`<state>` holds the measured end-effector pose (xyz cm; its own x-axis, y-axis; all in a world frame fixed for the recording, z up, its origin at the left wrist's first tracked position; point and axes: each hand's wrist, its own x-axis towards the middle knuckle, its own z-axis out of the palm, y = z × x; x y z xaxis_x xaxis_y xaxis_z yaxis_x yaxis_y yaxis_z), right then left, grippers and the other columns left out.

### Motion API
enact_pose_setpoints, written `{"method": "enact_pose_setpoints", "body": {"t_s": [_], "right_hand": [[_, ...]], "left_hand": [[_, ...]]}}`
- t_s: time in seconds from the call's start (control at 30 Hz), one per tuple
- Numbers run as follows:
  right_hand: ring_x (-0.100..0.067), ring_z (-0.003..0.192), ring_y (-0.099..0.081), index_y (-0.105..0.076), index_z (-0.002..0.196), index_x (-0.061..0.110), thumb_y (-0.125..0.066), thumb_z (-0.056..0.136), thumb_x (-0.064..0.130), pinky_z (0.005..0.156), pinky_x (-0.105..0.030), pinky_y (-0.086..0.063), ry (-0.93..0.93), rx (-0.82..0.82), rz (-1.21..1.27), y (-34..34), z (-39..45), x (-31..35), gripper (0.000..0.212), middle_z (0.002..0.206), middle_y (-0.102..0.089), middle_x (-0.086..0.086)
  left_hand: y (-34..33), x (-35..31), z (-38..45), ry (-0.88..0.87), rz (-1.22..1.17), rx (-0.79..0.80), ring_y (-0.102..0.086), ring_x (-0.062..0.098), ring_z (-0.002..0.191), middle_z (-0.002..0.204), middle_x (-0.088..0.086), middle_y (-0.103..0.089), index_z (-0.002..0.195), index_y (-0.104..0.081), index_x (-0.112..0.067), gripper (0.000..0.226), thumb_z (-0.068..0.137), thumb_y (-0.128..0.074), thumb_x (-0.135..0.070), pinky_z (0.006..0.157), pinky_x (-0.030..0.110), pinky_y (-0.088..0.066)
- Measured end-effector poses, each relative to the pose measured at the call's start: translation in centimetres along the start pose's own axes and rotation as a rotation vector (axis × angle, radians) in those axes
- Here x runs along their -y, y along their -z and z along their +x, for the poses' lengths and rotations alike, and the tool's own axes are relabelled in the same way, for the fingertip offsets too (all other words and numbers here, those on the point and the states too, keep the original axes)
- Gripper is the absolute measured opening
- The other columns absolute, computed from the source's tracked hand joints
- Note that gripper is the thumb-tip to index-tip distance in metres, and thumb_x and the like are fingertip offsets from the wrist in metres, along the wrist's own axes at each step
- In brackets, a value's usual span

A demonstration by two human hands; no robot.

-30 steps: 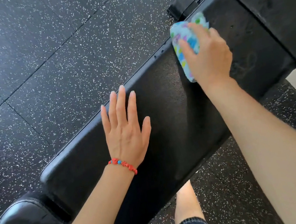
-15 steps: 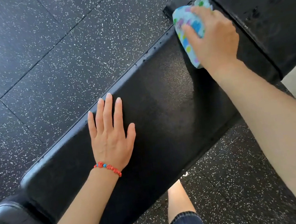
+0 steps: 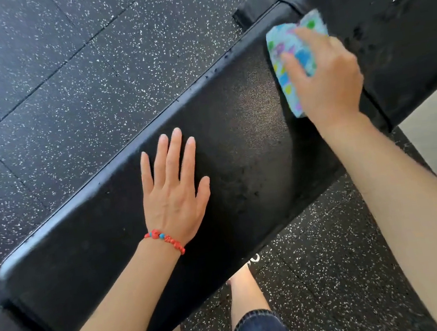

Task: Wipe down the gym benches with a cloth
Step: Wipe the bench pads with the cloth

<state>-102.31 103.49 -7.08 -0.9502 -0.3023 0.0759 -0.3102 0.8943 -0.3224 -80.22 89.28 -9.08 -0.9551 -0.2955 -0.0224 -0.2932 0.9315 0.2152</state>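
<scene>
Right hand (image 3: pixel 326 81) covers cloth (image 3: pixel 291 53) partly.

Gym, black padded bench (image 3: pixel 240 168) (long, flat), speckled rubber floor tiles (image 3: pixel 88 71)

Bare bench pad (image 3: pixel 240 168) lies between left hand (image 3: pixel 172 193) and cloth (image 3: pixel 290 53)

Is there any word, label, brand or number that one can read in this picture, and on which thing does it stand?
None can be read.
White mark on the floor under the bench: partly hidden, not readable.
Cloth: coloured shapes only, no letters.
Bracelet: beads, no text.
</scene>
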Motion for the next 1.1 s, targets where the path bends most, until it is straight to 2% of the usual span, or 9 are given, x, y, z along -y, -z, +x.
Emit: {"method": "enact_pose_setpoints", "body": {"t_s": [0.13, 0.2, 0.3, 0.37, 0.47, 0.57, 0.73, 0.9, 1.1], "right_hand": [[-0.036, 0.086, -0.059, -0.059, 0.122, 0.02, -0.055, 0.087, 0.035, 0.063, -0.038, -0.046, 0.007, -0.015, 0.064, -0.3, -3.2, 1.5, 0.038, 0.099, -0.06, -0.018], [-0.031, 0.069, -0.06, -0.064, 0.113, 0.017, -0.056, 0.083, 0.034, 0.049, -0.033, -0.047, 0.171, 0.008, 0.052, -0.6, -6.4, 2.3, 0.035, 0.082, -0.061, -0.015], [-0.026, 0.061, -0.059, -0.066, 0.11, 0.017, -0.055, 0.085, 0.035, 0.045, -0.03, -0.046, 0.382, 0.061, 0.008, -0.2, -7.4, 1.0, 0.033, 0.073, -0.06, -0.01], [-0.031, 0.068, -0.061, -0.064, 0.114, 0.018, -0.055, 0.086, 0.036, 0.05, -0.033, -0.047, 0.295, -0.003, -0.025, 0.3, -5.7, -0.8, 0.035, 0.079, -0.061, -0.013], [-0.035, 0.093, -0.056, -0.054, 0.126, 0.024, -0.051, 0.09, 0.039, 0.072, -0.039, -0.042, -0.054, -0.047, 0.011, 1.3, -3.5, -2.7, 0.039, 0.105, -0.059, -0.017], [-0.032, 0.1, -0.054, -0.052, 0.128, 0.026, -0.05, 0.091, 0.039, 0.076, -0.038, -0.039, -0.166, -0.053, 0.065, 1.0, -5.3, -1.2, 0.04, 0.11, -0.058, -0.014], [-0.028, 0.065, -0.06, -0.066, 0.111, 0.018, -0.052, 0.084, 0.036, 0.052, -0.032, -0.049, 0.029, -0.034, 0.093, -1.1, -15.3, 4.8, 0.035, 0.078, -0.06, -0.011], [-0.023, 0.057, -0.057, -0.069, 0.107, 0.017, -0.055, 0.085, 0.034, 0.05, -0.03, -0.048, 0.251, -0.046, 0.039, -1.5, -16.9, 5.3, 0.031, 0.068, -0.057, -0.007], [-0.033, 0.079, -0.061, -0.061, 0.117, 0.02, -0.051, 0.085, 0.036, 0.057, -0.035, -0.048, -0.279, -0.173, 0.078, 0.3, -15.1, 2.6, 0.038, 0.088, -0.061, -0.015]], "left_hand": [[-0.1, 0.2, 0.0, 0.004, 0.015, 0.022, -0.021, 0.029, 0.139, 0.15, 0.014, -0.03, 0.142, -0.035, -0.008, 0.056, 0.091, -0.038, -0.032, 0.115, 0.047, -0.008], [-0.1, 0.2, 0.0, -0.006, 0.017, 0.018, -0.021, 0.029, 0.139, 0.15, 0.015, -0.031, 0.141, -0.035, -0.008, 0.056, 0.091, -0.038, -0.032, 0.114, 0.047, -0.008], [-0.1, 0.3, 0.0, -0.011, -0.002, 0.013, -0.021, 0.029, 0.139, 0.149, 0.015, -0.032, 0.141, -0.036, -0.007, 0.055, 0.091, -0.038, -0.032, 0.114, 0.047, -0.008], [0.1, 0.4, -0.1, -0.017, -0.032, 0.007, -0.021, 0.03, 0.138, 0.149, 0.016, -0.033, 0.14, -0.037, -0.007, 0.054, 0.091, -0.038, -0.03, 0.113, 0.047, -0.008], [0.5, 1.1, -0.9, -0.032, -0.052, 0.002, -0.022, 0.03, 0.138, 0.148, 0.016, -0.033, 0.139, -0.037, -0.006, 0.054, 0.09, -0.039, -0.029, 0.113, 0.048, -0.009], [0.9, 1.9, -2.4, -0.035, -0.044, 0.005, -0.022, 0.03, 0.138, 0.148, 0.015, -0.034, 0.139, -0.037, -0.007, 0.054, 0.09, -0.04, -0.028, 0.113, 0.048, -0.01], [0.7, 2.9, -4.4, -0.064, -0.01, 0.021, -0.022, 0.03, 0.138, 0.148, 0.015, -0.034, 0.139, -0.036, -0.007, 0.053, 0.091, -0.038, -0.028, 0.113, 0.048, -0.01], [0.3, 3.1, -4.6, -0.086, 0.013, 0.023, -0.022, 0.031, 0.138, 0.148, 0.016, -0.033, 0.14, -0.035, -0.007, 0.055, 0.09, -0.038, -0.028, 0.113, 0.048, -0.008], [0.6, 2.7, -4.5, -0.087, -0.015, 0.034, -0.022, 0.032, 0.138, 0.148, 0.016, -0.033, 0.14, -0.036, -0.006, 0.055, 0.09, -0.038, -0.029, 0.112, 0.053, -0.012]]}}
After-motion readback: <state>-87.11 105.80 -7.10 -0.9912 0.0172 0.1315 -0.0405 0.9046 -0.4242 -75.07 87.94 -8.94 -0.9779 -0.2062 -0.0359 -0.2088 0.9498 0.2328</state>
